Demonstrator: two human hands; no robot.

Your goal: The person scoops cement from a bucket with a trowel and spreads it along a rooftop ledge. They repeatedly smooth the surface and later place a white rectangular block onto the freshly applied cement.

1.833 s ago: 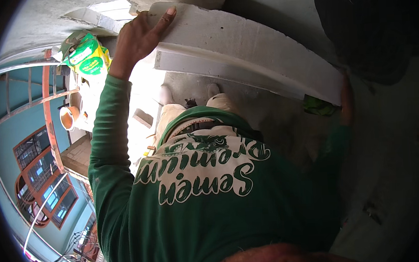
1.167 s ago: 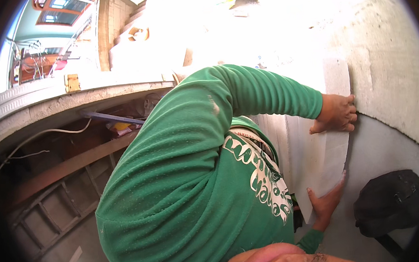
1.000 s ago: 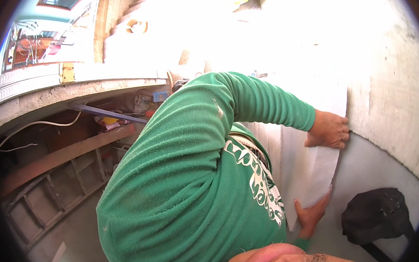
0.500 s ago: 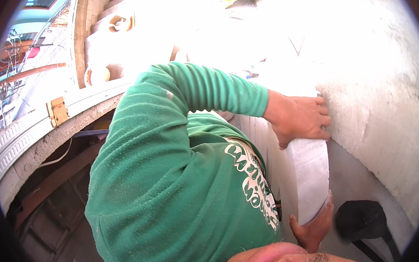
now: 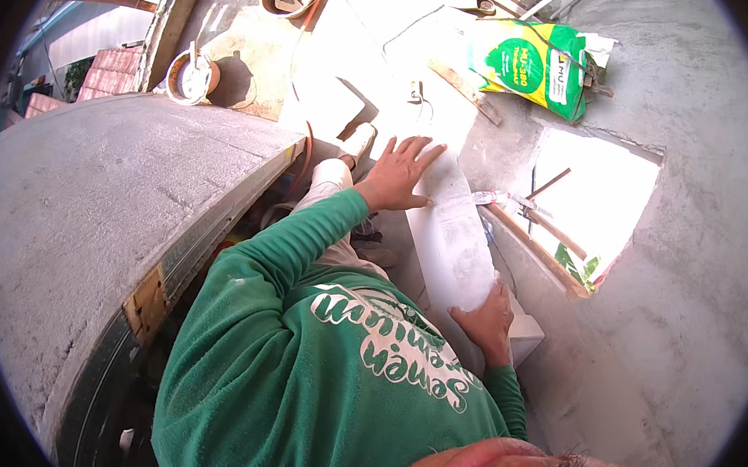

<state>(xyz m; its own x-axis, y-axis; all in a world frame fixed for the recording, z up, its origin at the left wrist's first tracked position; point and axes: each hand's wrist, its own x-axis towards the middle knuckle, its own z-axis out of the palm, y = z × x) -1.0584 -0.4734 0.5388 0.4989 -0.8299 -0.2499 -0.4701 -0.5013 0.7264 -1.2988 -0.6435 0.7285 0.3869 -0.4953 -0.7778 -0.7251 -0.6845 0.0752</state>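
Observation:
A long white building block [image 5: 456,241] stretches between my two hands in front of my body. My left hand [image 5: 398,176] grips its far end, fingers spread over the edge and thumb on the near side. At the near end, my right hand [image 5: 486,321] clasps the block, with the thumb on its face and the fingers around its right side. Another white block [image 5: 526,334] shows partly beside my right hand. Whether the two blocks touch is hidden.
A concrete slab [image 5: 130,171] lies to my left. Farther off are a bucket [image 5: 191,78], a second bucket [image 5: 287,1], a wooden board [image 5: 466,93] and a green-yellow bag [image 5: 535,68]. At right, the grey wall has a bright square opening [image 5: 616,197] with wooden sticks nearby.
The view has swung, bringing the bag, buckets and wall opening into sight. In the picture, the held block sits farther left and leans. Both hands remain on it.

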